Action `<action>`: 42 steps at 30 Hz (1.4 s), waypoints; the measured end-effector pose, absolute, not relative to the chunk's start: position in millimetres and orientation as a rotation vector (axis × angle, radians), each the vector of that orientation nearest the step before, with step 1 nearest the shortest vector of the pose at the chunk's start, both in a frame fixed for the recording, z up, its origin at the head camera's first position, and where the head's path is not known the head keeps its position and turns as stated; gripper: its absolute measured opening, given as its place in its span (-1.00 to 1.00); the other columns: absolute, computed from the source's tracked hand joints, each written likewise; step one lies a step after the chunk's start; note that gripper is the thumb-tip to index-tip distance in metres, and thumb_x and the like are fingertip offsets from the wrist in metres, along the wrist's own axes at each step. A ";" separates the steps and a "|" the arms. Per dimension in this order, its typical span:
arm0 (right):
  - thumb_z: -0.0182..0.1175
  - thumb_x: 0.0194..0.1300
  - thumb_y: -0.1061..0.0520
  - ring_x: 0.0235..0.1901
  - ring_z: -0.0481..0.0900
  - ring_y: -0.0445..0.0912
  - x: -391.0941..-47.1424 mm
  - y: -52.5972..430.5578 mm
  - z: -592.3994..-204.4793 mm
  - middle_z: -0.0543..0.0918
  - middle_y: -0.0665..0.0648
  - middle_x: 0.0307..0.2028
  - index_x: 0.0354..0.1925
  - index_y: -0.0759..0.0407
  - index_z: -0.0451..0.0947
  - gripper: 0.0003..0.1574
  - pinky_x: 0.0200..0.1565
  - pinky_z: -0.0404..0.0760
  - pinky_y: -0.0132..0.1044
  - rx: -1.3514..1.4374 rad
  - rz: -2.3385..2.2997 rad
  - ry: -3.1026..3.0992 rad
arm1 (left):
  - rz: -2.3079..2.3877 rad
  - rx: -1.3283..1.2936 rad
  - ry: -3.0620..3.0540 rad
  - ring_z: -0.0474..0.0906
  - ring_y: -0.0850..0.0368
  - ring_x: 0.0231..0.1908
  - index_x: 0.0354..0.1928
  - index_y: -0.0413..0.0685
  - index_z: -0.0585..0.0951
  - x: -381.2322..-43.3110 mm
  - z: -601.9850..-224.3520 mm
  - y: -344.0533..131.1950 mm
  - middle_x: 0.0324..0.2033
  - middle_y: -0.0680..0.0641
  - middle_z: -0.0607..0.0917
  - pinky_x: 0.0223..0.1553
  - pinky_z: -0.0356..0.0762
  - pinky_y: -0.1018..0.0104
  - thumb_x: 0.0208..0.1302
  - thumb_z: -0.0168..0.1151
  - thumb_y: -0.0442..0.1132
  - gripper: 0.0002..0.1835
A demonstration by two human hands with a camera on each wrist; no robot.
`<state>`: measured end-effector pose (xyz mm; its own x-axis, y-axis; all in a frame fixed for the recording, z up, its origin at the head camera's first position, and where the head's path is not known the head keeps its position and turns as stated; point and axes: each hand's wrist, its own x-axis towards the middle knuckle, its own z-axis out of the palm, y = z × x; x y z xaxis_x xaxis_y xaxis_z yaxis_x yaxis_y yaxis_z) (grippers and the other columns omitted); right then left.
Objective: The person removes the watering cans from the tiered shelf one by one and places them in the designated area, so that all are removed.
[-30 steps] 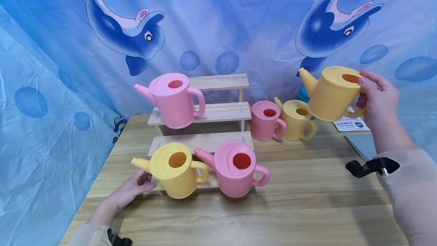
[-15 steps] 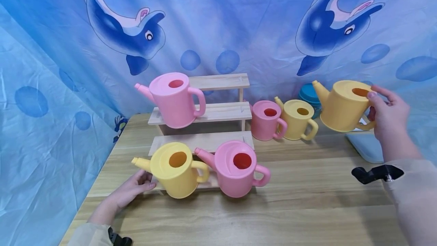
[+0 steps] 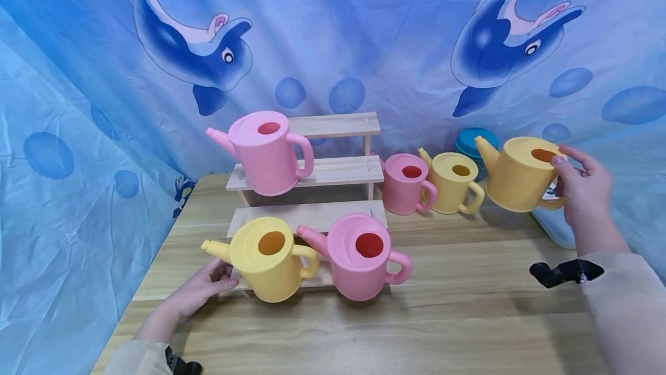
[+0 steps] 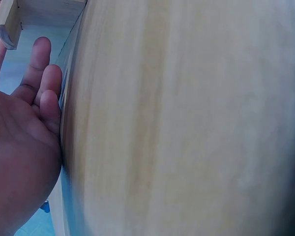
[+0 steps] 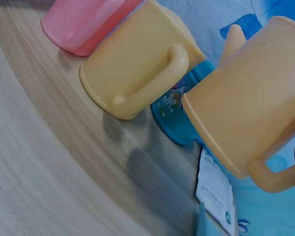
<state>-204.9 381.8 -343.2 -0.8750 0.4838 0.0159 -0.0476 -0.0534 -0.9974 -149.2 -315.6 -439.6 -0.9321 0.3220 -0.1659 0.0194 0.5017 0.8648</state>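
My right hand [image 3: 588, 199] grips a yellow-orange watering can [image 3: 520, 175] by its handle, at the right of the head view. In the right wrist view this watering can [image 5: 250, 98] hangs above the table, spout to the left. My left hand [image 3: 203, 288] holds the left end of the lowest step of a wooden stepped stand [image 3: 307, 216]; in the left wrist view the end of its board [image 4: 7, 24] lies between thumb and fingers. A yellow watering can [image 3: 265, 262] and a pink watering can [image 3: 359, 259] sit on that step. Another pink watering can [image 3: 265, 155] stands higher up at the left.
Right of the stand, a pink watering can [image 3: 404, 187] and a yellow watering can [image 3: 451, 184] stand on the table [image 3: 458, 305]. Behind them is a teal tub [image 3: 472, 143]. A printed packet [image 5: 214, 187] and a pale blue flat object [image 3: 559, 227] lie at the right. A dolphin-print curtain [image 3: 364, 28] hangs behind.
My right hand has lowered the yellow-orange watering can, first moving right, then slightly back left. The teal tub shows more now. My left hand has stayed on the stand.
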 end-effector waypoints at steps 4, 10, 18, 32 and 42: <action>0.34 -0.02 -0.20 -0.61 0.33 -0.16 -204.2 384.6 -355.0 0.50 -0.09 -0.48 0.30 -0.18 0.32 -0.10 -0.58 0.39 -0.41 -0.502 1.999 -1.844 | 1.396 0.285 2.440 0.39 0.07 -0.17 0.21 -0.19 0.24 -148.7 -440.0 -315.2 -0.17 -0.20 0.44 -0.16 0.40 0.33 0.30 0.16 -0.21 -0.49; 0.32 0.06 -0.15 -0.66 0.37 -0.17 -201.8 388.6 -372.7 0.54 -0.11 -0.55 0.32 -0.17 0.29 -0.15 -0.62 0.38 -0.37 -0.506 2.002 -1.881 | 1.394 0.280 2.455 0.39 0.07 -0.18 0.19 -0.18 0.26 -148.9 -440.6 -314.9 -0.17 -0.19 0.45 -0.16 0.39 0.33 0.29 0.17 -0.21 -0.50; 0.26 0.15 -0.18 -0.62 0.40 -0.18 -202.4 388.4 -389.6 0.50 -0.09 -0.62 0.35 -0.19 0.23 -0.17 -0.60 0.35 -0.34 -0.534 1.847 -2.076 | 1.397 0.284 2.458 0.40 0.08 -0.20 0.16 -0.19 0.27 -149.4 -442.5 -316.1 -0.20 -0.18 0.45 -0.19 0.40 0.33 0.29 0.17 -0.21 -0.52; 0.20 0.21 -0.19 -0.46 0.39 -0.26 -207.7 384.8 -411.0 0.34 -0.08 -0.31 0.35 -0.29 0.22 -0.24 -0.47 0.39 -0.50 -0.539 1.663 -2.224 | 1.397 0.288 2.442 0.39 0.07 -0.19 0.19 -0.19 0.24 -150.2 -441.1 -316.3 -0.19 -0.18 0.44 -0.18 0.39 0.33 0.30 0.15 -0.22 -0.51; 0.02 0.32 -0.24 -0.33 0.34 -0.20 -211.9 382.0 -415.2 0.32 -0.02 -0.24 0.43 -0.27 0.00 -0.21 -0.42 0.38 -0.51 -0.398 1.481 -2.413 | 1.398 0.279 2.441 0.39 0.05 -0.17 0.21 -0.19 0.24 -150.0 -441.1 -317.1 -0.17 -0.19 0.44 -0.16 0.40 0.32 0.30 0.16 -0.21 -0.48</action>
